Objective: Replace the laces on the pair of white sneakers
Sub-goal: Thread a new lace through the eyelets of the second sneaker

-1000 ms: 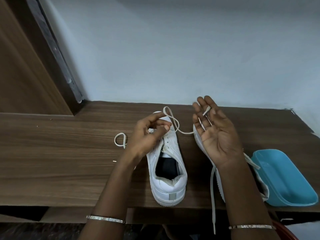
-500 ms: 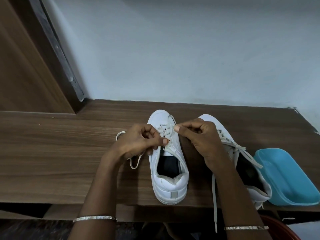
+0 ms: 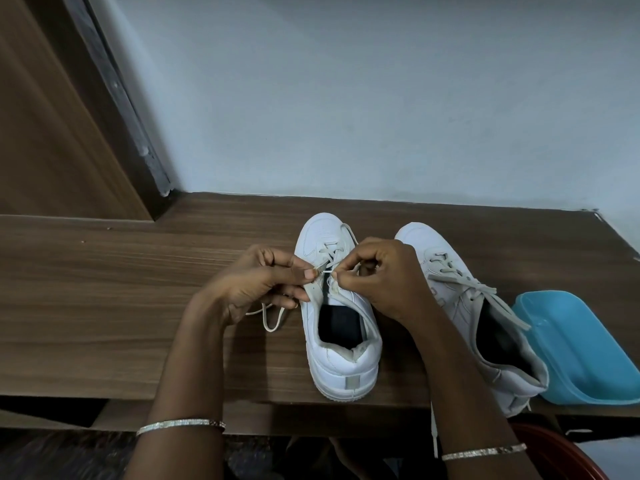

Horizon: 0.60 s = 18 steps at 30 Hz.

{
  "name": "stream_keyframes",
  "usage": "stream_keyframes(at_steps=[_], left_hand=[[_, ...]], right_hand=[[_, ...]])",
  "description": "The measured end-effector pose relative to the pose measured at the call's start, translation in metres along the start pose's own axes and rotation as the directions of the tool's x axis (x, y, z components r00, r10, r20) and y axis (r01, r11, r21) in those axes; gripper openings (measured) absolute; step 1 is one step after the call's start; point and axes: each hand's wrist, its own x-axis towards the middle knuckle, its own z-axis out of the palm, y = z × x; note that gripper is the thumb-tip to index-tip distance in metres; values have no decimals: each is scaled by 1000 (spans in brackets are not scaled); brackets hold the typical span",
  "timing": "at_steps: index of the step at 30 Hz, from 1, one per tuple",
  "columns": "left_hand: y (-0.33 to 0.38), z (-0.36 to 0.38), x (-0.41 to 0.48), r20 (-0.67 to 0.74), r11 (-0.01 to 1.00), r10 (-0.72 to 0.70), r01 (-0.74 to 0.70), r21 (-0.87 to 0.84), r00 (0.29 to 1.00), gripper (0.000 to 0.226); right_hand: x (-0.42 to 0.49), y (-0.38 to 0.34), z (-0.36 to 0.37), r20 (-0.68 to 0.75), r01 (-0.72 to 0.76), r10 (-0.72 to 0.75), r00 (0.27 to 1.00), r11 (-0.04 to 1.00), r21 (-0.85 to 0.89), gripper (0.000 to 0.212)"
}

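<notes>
At the far left a brown wooden panel (image 3: 52, 133) stands against the pale wall (image 3: 381, 98), and a dark wooden table (image 3: 104, 306) runs across in front of the person. A thin bangle (image 3: 180, 424) sits on the left wrist. The left hand (image 3: 256, 285) is over the table just left of the first sneaker (image 3: 343, 365), fingers curled in, thumb and forefinger pressed together on the lace (image 3: 273, 320) where it meets the shoe's throat. A slack loop of that lace droops from under the hand onto the table.

The first sneaker stands upright near the table's front edge, heel toward the person and toe toward the wall. Only its top eyelets near the toe are crossed with lace; the tongue area lower down lies open and dark.

The right hand (image 3: 388, 278) meets the left one above the throat – its fingers are bunched too, thumb and forefinger nipping the lace's short stiff end. Whether either hand also has hold of the eyelet flap, I cannot tell.

Just beside it on the right sits the second sneaker (image 3: 450, 292), angled outward, its own second lace (image 3: 485, 292) threaded and trailing loose across the opening. Its heel touches a blue tray (image 3: 588, 358) at the table's right end. Another bangle (image 3: 485, 453) circles the right wrist, and something red (image 3: 561, 452) shows below the table edge.
</notes>
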Motion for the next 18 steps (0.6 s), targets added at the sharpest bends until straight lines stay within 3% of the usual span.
stream_keyframes(at_steps=[12, 18], left_hand=[[1, 1, -1, -15, 999, -10, 10, -31, 1000, 12], [-2, 0, 1, -9, 999, -2, 2, -50, 1000, 28]], right_hand=[[2, -1, 0, 63, 77, -73, 995, 995, -64, 9], [4, 0, 7, 36, 107, -103, 994, 984, -145, 6]])
